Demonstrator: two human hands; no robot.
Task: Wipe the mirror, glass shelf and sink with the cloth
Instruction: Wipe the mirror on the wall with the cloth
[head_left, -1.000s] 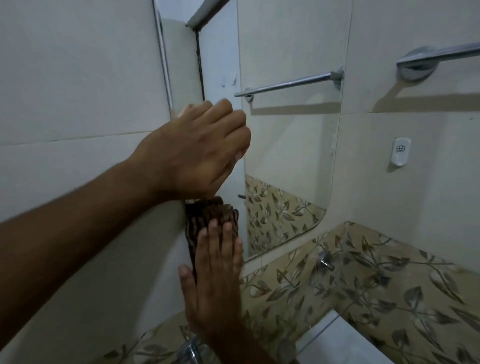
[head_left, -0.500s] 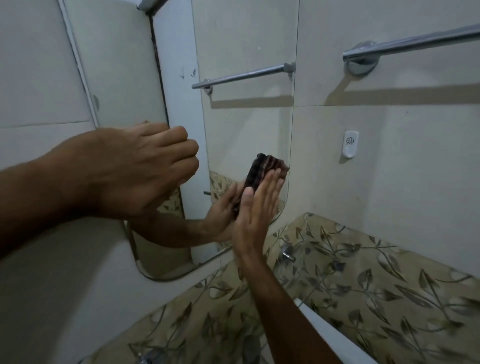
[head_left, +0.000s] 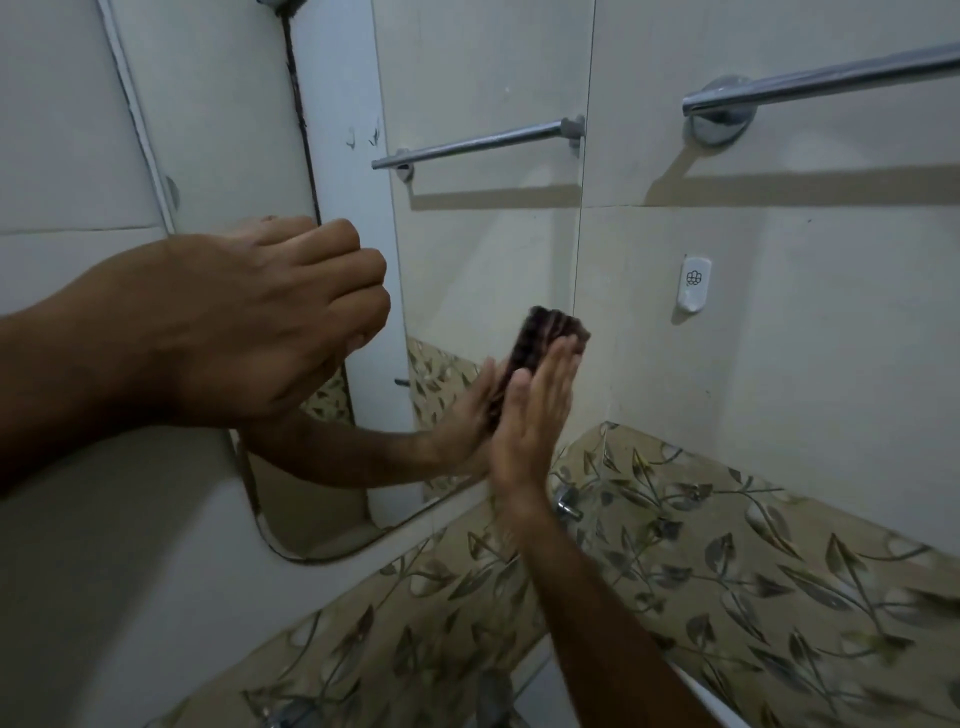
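The wall mirror (head_left: 483, 249) fills the upper middle of the view. My right hand (head_left: 535, 415) is flat, fingers together, pressing a dark brown striped cloth (head_left: 540, 335) against the glass near the mirror's right edge, low down. Its reflection meets it palm to palm. My left hand (head_left: 275, 322) hovers in front of the mirror's left side with the fingers curled in and nothing visible in them. A white strip of the sink (head_left: 711, 696) shows at the bottom edge. No glass shelf is in view.
A chrome towel bar (head_left: 810, 85) is fixed to the right-hand wall, and its reflection shows in the mirror. Below it sits a small white wall hook (head_left: 693, 286). Leaf-patterned tiles (head_left: 727, 566) run under the mirror. A chrome tap part (head_left: 566, 504) sticks out near my right wrist.
My right hand slid the cloth from the mirror's lower left corner across to its right edge. My left hand's fingers curled in. The view swung left.
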